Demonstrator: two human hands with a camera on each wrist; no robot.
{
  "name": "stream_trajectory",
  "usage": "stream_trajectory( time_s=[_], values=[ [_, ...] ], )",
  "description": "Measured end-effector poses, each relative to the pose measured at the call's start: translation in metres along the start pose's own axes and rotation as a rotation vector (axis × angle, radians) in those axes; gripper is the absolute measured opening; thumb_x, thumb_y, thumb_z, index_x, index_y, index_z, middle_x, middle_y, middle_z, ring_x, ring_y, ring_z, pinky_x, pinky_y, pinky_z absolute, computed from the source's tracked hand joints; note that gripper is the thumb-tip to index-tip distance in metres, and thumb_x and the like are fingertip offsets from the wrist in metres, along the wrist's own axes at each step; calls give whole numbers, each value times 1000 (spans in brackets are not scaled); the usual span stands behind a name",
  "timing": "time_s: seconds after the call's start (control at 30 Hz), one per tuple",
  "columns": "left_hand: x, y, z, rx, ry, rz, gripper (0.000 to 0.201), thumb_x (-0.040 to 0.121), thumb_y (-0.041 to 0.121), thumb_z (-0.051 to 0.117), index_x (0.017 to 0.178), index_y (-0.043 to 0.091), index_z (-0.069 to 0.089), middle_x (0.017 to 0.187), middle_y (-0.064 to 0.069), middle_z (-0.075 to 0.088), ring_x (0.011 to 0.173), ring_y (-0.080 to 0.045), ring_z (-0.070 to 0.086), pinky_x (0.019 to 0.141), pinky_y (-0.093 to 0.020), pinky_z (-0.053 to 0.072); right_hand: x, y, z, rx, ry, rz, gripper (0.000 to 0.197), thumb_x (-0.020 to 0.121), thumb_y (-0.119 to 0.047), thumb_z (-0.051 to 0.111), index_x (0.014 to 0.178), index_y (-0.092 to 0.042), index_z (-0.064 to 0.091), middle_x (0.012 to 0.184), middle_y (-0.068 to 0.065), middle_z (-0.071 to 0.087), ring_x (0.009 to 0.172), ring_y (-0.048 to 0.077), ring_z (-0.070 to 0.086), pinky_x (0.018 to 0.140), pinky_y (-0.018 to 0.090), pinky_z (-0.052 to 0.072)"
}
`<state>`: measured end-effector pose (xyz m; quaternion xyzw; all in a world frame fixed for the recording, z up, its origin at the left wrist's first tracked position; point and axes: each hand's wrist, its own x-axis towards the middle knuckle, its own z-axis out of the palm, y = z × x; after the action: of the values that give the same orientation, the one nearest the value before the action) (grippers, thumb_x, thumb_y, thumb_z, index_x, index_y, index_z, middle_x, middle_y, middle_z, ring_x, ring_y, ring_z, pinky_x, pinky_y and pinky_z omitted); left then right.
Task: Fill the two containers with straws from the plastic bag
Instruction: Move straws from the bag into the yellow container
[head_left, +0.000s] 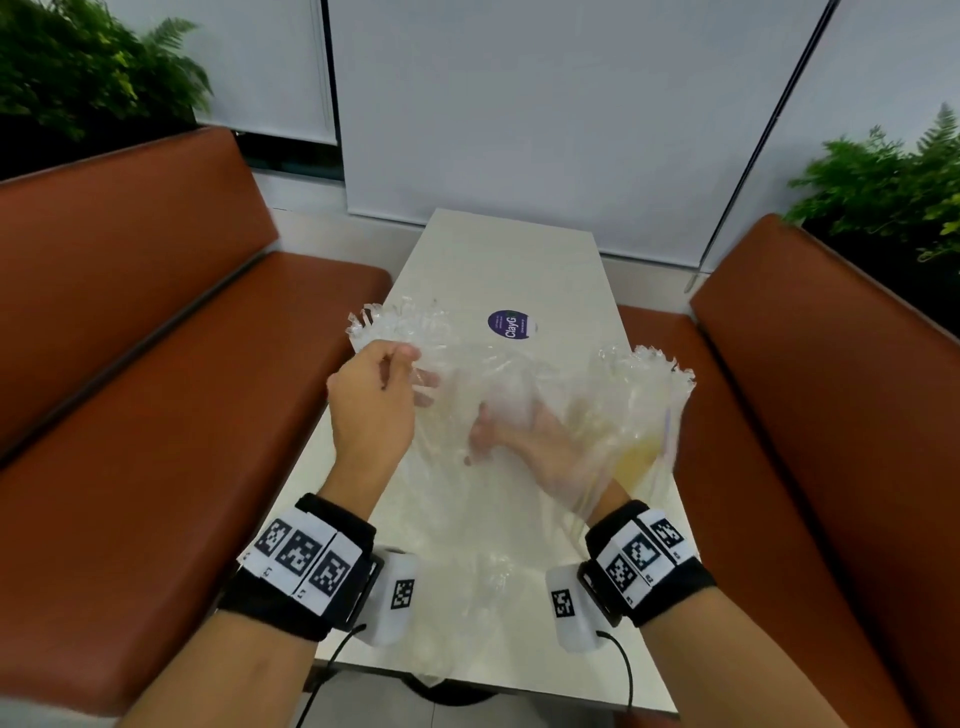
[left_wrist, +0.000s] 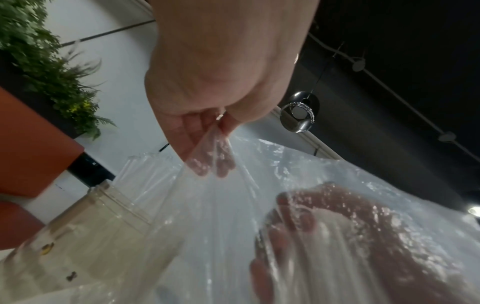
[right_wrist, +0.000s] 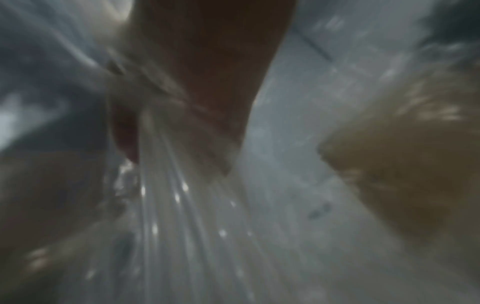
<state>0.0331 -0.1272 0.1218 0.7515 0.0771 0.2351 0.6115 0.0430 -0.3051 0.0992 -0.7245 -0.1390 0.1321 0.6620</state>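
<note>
Head view shows the left hand (head_left: 376, 400) pinching the rim of the plastic bag (head_left: 519, 415) between thumb and fingers, lifting that edge and holding the mouth open above the table (head_left: 498, 260). In the left wrist view the fingertips (left_wrist: 223, 164) are seen through the film, pressed on a gathered fold of it. The right hand (head_left: 524, 436) is plunged inside the bag, wrist at the opening, its fingers curled round a bundle of clear straws (left_wrist: 324, 257); the right wrist view is blurred, but long pale tubes run out from under the palm there. Beside the bag, on the left in the left wrist view, stands one clear container (left_wrist: 85, 226) with straws already poking from its top; the second container cannot be made out for certain, though a yellowish shape shows through the film on the right. The bag is thin, soft and crinkly, so it is likely to collapse on the wrist unless the rim is kept taut. The straws look light, smooth and slippery, and a loose bundle may fan out or slide; I judge the best hold is round the middle of the bundle, firm enough to keep them parallel but not so hard as to crush them.
</note>
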Motion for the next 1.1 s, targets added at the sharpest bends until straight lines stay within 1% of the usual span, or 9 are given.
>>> stream_trajectory(
  time_s=[0.1,0.2,0.27,0.37,0.5,0.63,0.8,0.97,1.1],
  values=[
    [3,-2,-12,18,76,-105,20,104,15,47,98,13,65,74,-2,74,57,-22,72,62,-50,62,0,3,-9,394,-48,3,8,80,-10,68,75,-17,68,65,4,63,68,23,63,87,50,45],
    [5,-13,-24,86,131,-124,21,105,19,46,96,15,64,72,0,73,56,-20,72,65,-51,62,2,2,-30,643,17,-53,6,87,-19,63,84,-15,66,70,3,63,71,23,66,83,42,53],
    [4,-22,-30,136,142,-123,21,105,22,45,95,18,63,71,2,72,53,-18,71,71,-51,62,2,-2,-39,737,152,-66,30,97,-17,47,76,-18,68,70,1,62,69,21,65,81,42,53],
    [-2,-30,-36,171,154,-146,20,105,23,46,95,20,63,72,3,72,53,-18,71,70,-50,62,-7,-27,-48,670,418,-154,32,95,-6,49,66,-16,58,62,3,50,57,20,53,69,38,53],
    [-9,-37,-42,185,152,-162,18,104,23,47,98,19,64,75,3,73,55,-18,71,67,-50,63,-7,-73,-59,612,570,-285,21,88,3,56,77,-15,53,57,3,46,50,19,47,58,32,48],
    [-14,-37,-47,157,129,-160,19,105,22,46,99,16,64,76,2,72,58,-20,71,63,-47,63,-5,-123,-79,517,626,-483,21,90,5,57,86,-14,55,61,5,48,51,20,47,54,31,43],
    [-19,-34,-54,97,90,-131,20,105,18,45,98,13,64,75,-3,70,61,-26,69,56,-38,59,-4,-161,-115,279,691,-701,15,89,-3,67,92,-11,56,69,4,58,57,20,54,57,36,49],
    [-19,-33,-53,98,33,-47,21,105,19,46,96,15,64,72,-3,70,61,-24,69,54,-37,56,16,-130,-143,-57,743,-600,19,93,-11,68,103,-6,53,72,2,59,56,17,56,61,36,50],
    [-19,-31,-47,106,-5,2,22,104,20,47,91,19,64,72,-2,71,60,-21,68,56,-39,57,26,-85,-150,-104,748,-479,18,95,-13,66,105,-6,52,71,4,59,58,16,58,64,37,51]
  ],
)
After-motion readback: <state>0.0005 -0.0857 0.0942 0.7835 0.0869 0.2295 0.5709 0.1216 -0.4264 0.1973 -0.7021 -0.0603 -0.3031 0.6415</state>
